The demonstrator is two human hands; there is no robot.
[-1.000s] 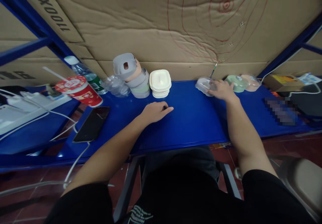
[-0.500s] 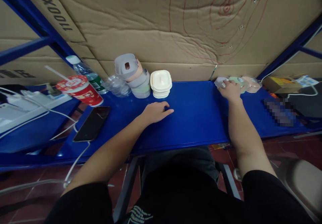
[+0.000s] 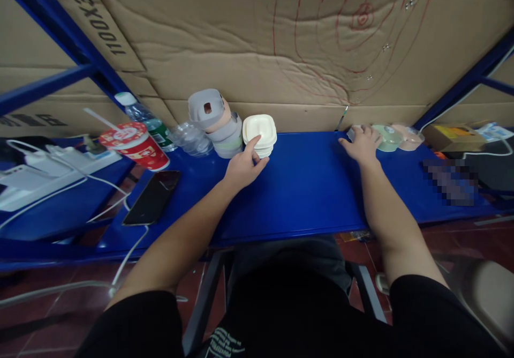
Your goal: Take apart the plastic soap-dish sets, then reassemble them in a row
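Observation:
My left hand (image 3: 244, 168) is at the front of a stack of cream square lidded containers (image 3: 263, 125). Its index finger reaches up over the near edge of the top piece, with the thumb apart; whether they touch cannot be told. At the back right, my right hand (image 3: 362, 144) lies with spread fingers over a small greyish container, which it mostly hides. Beside that hand stand a pale green container (image 3: 388, 138) and a pale pink container (image 3: 410, 136). Grey and peach holders (image 3: 209, 112) are piled left of the cream stack.
On the left of the blue table (image 3: 305, 197) are a red paper cup with a straw (image 3: 138, 146), a water bottle (image 3: 150, 125), clear plastic cups (image 3: 191, 139) and a phone (image 3: 152, 197) on a cable. A cardboard box (image 3: 453, 137) stands far right; cardboard panels close the back.
My left hand has moved up to the cream stack, its index finger now over the edge. My right hand's fingers have spread wider at the small containers. The view has shifted slightly.

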